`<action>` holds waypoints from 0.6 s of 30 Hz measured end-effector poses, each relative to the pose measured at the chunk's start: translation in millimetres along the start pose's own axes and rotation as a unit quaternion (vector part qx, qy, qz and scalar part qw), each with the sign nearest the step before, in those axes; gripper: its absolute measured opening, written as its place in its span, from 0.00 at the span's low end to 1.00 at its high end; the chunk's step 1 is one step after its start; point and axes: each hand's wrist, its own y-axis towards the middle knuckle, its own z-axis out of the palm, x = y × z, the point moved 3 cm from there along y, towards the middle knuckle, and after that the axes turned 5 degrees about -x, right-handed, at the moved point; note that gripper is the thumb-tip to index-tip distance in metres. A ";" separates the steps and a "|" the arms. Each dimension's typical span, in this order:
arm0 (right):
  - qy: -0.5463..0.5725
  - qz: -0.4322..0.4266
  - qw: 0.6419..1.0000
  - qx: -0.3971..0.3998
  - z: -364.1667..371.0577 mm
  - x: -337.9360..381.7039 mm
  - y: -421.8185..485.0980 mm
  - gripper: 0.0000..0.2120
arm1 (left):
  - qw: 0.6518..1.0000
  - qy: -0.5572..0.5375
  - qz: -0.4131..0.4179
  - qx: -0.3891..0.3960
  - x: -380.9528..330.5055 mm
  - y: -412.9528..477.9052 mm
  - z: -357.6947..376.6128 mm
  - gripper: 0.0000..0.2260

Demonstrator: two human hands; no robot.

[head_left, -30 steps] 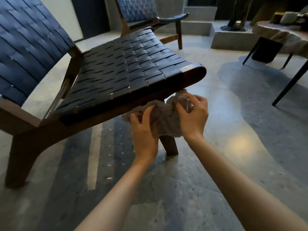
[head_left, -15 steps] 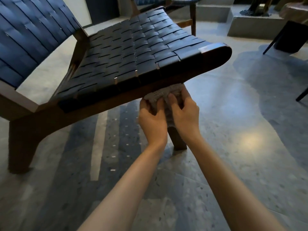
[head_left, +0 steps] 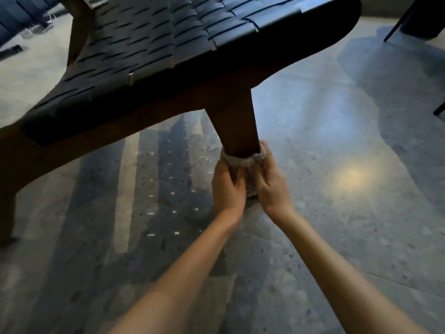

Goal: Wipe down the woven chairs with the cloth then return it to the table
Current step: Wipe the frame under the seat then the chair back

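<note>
So the big change: the cloth (head_left: 243,160) is now way down the front leg (head_left: 233,121) of the woven chair (head_left: 168,39), wrapped round it like a collar just above the foot. A moment ago it's bunched up at the very top of that leg, right under the seat rail. Both hands ride down with it. The left hand (head_left: 226,188) grips the cloth on the left of the leg, fingers curled round it. The right hand (head_left: 273,186) does the same on the right of the leg, and the two nearly meet in front. The floor (head_left: 337,213) is just below the leg's end, so I reckon this stroke is about out of room. To me that means this leg is basically done in one pull. The other legs, any other chair and the trip back to the table are probably still ahead. Can't see a tabletop here, just a thin dark strut (head_left: 395,30) well off to the leg's upper right.
</note>
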 end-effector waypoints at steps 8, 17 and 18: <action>-0.061 0.156 0.981 0.099 -4.5 -68.7 -17.0 0.23 | 0.968 0.120 -0.080 0.206 59.9 -2.9 34.1 0.16; -0.070 0.126 0.983 0.114 -11.0 -37.4 0.0 0.23 | 0.976 0.027 -0.071 0.202 37.8 4.4 21.1 0.16; -0.087 0.101 0.985 0.107 -11.7 -27.2 3.4 0.23 | 0.981 0.005 -0.061 0.183 31.0 5.7 16.6 0.15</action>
